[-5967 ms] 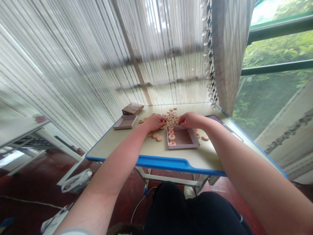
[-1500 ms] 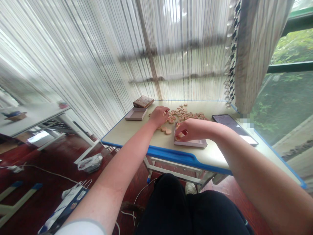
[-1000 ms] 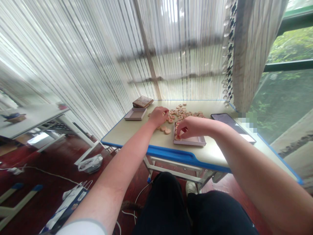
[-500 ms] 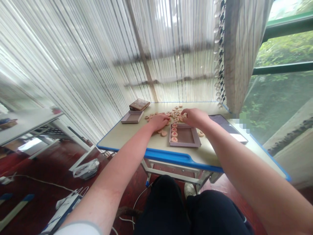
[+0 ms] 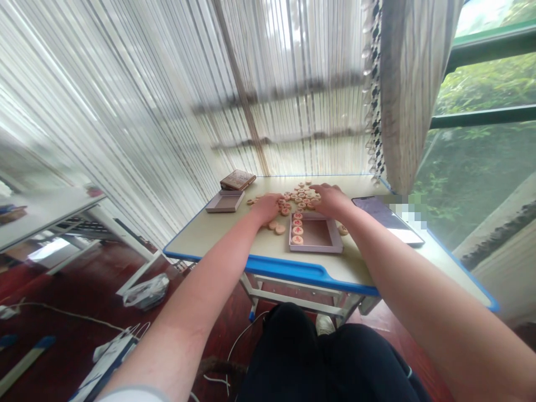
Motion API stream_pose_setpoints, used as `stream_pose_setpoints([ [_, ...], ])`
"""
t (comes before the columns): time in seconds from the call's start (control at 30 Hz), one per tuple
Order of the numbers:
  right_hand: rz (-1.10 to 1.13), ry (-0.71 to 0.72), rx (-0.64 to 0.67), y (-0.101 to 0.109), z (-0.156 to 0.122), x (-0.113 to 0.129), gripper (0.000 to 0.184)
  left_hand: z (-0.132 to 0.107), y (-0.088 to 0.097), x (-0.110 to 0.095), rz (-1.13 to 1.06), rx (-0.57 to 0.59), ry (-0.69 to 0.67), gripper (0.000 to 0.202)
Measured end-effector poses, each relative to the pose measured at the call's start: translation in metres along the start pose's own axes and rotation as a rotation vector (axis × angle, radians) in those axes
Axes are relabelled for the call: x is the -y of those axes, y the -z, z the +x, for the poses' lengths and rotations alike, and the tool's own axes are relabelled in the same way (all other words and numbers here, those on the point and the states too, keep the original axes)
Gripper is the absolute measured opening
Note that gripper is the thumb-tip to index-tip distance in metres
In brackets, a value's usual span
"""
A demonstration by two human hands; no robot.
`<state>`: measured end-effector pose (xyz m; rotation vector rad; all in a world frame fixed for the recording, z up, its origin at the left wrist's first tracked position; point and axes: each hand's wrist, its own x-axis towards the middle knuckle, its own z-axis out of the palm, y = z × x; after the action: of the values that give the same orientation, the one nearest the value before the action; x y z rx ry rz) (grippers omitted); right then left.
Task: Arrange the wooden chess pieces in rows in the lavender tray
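Round wooden Chinese chess pieces [image 5: 300,195] lie loosely spread across the far middle of the table. My left hand [image 5: 268,207] is low over the left side of the spread, fingers stretched forward and nothing visibly held. At the right side of the spread, my right hand [image 5: 330,199] reaches over several pieces with its fingers apart. Between my forearms sits a shallow open box [image 5: 320,233]. A column of red-marked pieces [image 5: 297,230] stands flat along its left wall. Beside my left wrist are loose pieces [image 5: 280,229], and another piece [image 5: 343,229] rests right of the box.
A patterned brown box [image 5: 238,180] and a shallow box lid [image 5: 226,202] are at the table's far left. A dark tablet-like device [image 5: 383,218] lies to the right. The table [image 5: 196,231] has a blue edge. String curtains hang behind it.
My left hand has shifted slightly left, away from the middle pieces, uncovering some of them. My right hand's fingers have straightened out over the pieces. The column in the box looks the same.
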<state>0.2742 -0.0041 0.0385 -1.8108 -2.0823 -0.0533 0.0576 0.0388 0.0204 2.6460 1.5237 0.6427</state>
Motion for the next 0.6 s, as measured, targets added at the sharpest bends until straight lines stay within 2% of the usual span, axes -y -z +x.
stream_pose_setpoints([
  [0.1,-0.002,0.079,0.034,-0.006,0.001,-0.001,0.050,-0.002,0.005,-0.002,-0.017,-0.068,-0.031,0.032],
  [0.17,-0.003,0.080,0.032,-0.007,0.001,-0.002,0.046,-0.004,0.008,-0.005,-0.028,-0.099,-0.057,0.025],
  [0.37,0.009,0.035,-0.036,-0.006,0.003,-0.005,0.042,-0.012,0.014,-0.010,-0.034,0.005,-0.134,0.021],
  [0.6,0.016,0.039,-0.021,-0.004,0.002,-0.004,0.044,-0.011,0.012,-0.008,0.002,0.023,-0.159,0.026],
])
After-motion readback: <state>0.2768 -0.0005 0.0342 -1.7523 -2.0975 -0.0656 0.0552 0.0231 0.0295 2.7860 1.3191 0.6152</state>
